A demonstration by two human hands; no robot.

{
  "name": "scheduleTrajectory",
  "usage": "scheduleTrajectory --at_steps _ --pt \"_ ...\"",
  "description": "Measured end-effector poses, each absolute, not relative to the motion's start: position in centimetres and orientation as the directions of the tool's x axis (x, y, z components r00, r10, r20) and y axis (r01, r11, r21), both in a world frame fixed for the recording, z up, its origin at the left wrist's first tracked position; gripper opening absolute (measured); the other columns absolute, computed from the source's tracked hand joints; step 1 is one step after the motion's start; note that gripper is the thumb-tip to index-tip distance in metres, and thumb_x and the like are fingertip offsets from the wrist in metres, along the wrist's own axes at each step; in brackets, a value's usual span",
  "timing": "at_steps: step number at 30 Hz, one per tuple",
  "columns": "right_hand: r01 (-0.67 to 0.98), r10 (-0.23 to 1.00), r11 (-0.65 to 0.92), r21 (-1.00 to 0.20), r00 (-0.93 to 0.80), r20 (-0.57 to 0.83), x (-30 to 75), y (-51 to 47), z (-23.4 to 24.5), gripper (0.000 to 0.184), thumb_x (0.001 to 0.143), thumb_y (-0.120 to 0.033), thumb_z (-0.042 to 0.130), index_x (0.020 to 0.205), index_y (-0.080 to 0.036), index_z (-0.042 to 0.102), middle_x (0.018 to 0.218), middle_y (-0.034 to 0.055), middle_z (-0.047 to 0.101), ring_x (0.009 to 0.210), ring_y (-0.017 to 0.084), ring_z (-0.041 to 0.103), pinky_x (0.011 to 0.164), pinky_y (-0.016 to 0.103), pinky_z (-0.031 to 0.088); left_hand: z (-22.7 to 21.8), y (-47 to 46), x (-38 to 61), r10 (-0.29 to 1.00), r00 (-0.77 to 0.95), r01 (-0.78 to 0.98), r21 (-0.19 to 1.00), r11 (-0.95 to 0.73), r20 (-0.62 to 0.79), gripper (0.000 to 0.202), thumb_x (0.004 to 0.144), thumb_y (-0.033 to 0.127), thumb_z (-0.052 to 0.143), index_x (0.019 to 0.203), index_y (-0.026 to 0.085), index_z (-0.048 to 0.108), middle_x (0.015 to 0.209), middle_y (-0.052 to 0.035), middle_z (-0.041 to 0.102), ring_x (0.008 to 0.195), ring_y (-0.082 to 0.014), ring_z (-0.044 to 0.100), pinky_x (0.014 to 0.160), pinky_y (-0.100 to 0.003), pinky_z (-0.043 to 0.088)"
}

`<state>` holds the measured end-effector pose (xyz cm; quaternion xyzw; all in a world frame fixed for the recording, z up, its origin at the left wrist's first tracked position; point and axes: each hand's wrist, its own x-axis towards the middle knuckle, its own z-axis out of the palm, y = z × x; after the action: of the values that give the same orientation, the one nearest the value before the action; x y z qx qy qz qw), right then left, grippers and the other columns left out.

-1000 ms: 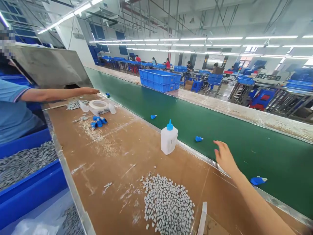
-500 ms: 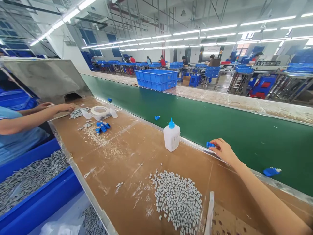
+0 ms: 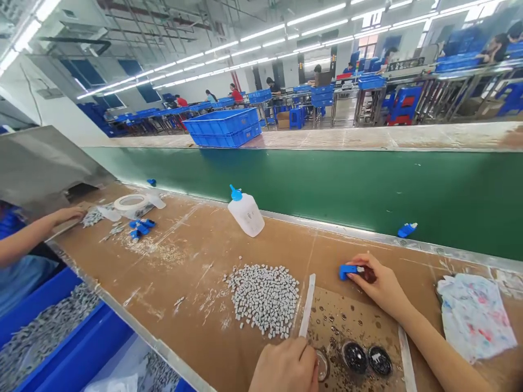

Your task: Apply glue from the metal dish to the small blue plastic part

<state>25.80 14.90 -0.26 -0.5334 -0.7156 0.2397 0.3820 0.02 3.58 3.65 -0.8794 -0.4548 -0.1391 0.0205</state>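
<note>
Right hand (image 3: 382, 286) holds a blue part (image 3: 348, 270) just above the table (image 3: 196, 256).
Its fingers pinch the part. Left hand (image 3: 286, 366), fingers curled, rests by a small round dish (image 3: 322, 363), near grey pellets (image 3: 265, 296).

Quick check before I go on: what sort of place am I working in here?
Most likely a factory assembly line. A long green conveyor belt runs past the brown workbench, stacked blue crates sit beyond it, and a co-worker's hand works at the next station.
</note>
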Motion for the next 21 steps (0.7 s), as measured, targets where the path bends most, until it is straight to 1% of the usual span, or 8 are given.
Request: scheduleTrajectory --at_steps 3,6,9,11,16,19,21 --pt "0.510 0.941 0.338 -0.791 -0.181 0.286 25.6 15.1 -0.4 0.021 0.088 -0.041 0.060 0.097 -0.022 0.064 0.085 0.0066 0.076 0.062 0.020 0.065 0.060 0.035 0.055 3.9 3.3 0.5 0.801 0.558 0.816 0.032 -0.577 0.217 0.024 0.061 0.002 0.059 0.069 0.024 0.063 0.065 0.0058 0.070 0.052 -0.0149 0.071 0.040 -0.025 0.043" --pt "0.455 0.936 0.349 -0.819 -0.206 0.285 25.7 15.2 -0.4 0.023 0.090 -0.038 0.060 0.105 -0.021 0.062 0.093 0.0085 0.077 0.069 0.020 0.068 0.065 0.036 0.057 4.0 3.1 0.7 0.806 0.563 0.821 -0.011 -0.571 0.183 0.023 0.063 0.002 0.058 0.068 0.024 0.063 0.064 0.0056 0.069 0.051 -0.0151 0.070 0.040 -0.026 0.043" --pt "0.425 0.934 0.351 -0.834 -0.223 0.280 25.9 15.0 -0.4 0.027 0.092 -0.037 0.060 0.113 -0.020 0.059 0.101 0.0092 0.077 0.068 0.019 0.067 0.067 0.036 0.057 4.1 3.0 0.8 0.800 0.580 0.812 -0.029 -0.583 0.153 0.023 0.066 0.001 0.057 0.069 0.023 0.063 0.065 0.0052 0.070 0.053 -0.0149 0.071 0.042 -0.026 0.046" --pt "0.416 0.929 0.358 -0.836 -0.247 0.274 25.9 14.9 -0.5 0.028 0.093 -0.040 0.060 0.111 -0.019 0.060 0.098 0.0076 0.075 0.068 0.018 0.066 0.066 0.035 0.056 4.2 3.0 0.8 0.797 0.588 0.807 -0.037 -0.589 0.140 0.024 0.068 0.000 0.056 0.070 0.023 0.063 0.065 0.0049 0.069 0.053 -0.0150 0.071 0.042 -0.025 0.046" --pt "0.398 0.906 0.383 -0.834 -0.339 0.255 25.6 15.0 -0.8 0.033 0.096 -0.050 0.059 0.101 -0.018 0.064 0.076 -0.0003 0.066 0.060 0.015 0.060 0.059 0.030 0.051 4.6 2.6 1.1 0.822 0.557 0.830 -0.050 -0.555 0.119 0.024 0.070 0.000 0.056 0.070 0.023 0.063 0.062 0.0036 0.068 0.053 -0.0166 0.071 0.043 -0.025 0.044" --pt "0.383 0.885 0.406 -0.830 -0.393 0.251 25.3 15.1 -0.9 0.033 0.097 -0.050 0.058 0.097 -0.018 0.065 0.075 -0.0002 0.066 0.061 0.015 0.060 0.059 0.030 0.051 4.9 2.3 1.4 0.852 0.515 0.857 -0.044 -0.513 0.095 0.023 0.073 0.001 0.056 0.072 0.022 0.063 0.065 0.0030 0.069 0.054 -0.0174 0.071 0.046 -0.025 0.044" --pt "0.369 0.870 0.423 -0.828 -0.420 0.257 25.1 15.1 -1.0 0.033 0.098 -0.049 0.058 0.099 -0.018 0.067 0.082 0.0024 0.069 0.065 0.016 0.062 0.062 0.031 0.052 5.0 2.2 1.5 0.880 0.471 0.882 -0.036 -0.470 0.066 0.022 0.074 0.002 0.057 0.073 0.023 0.064 0.067 0.0032 0.070 0.057 -0.0173 0.072 0.048 -0.025 0.044"
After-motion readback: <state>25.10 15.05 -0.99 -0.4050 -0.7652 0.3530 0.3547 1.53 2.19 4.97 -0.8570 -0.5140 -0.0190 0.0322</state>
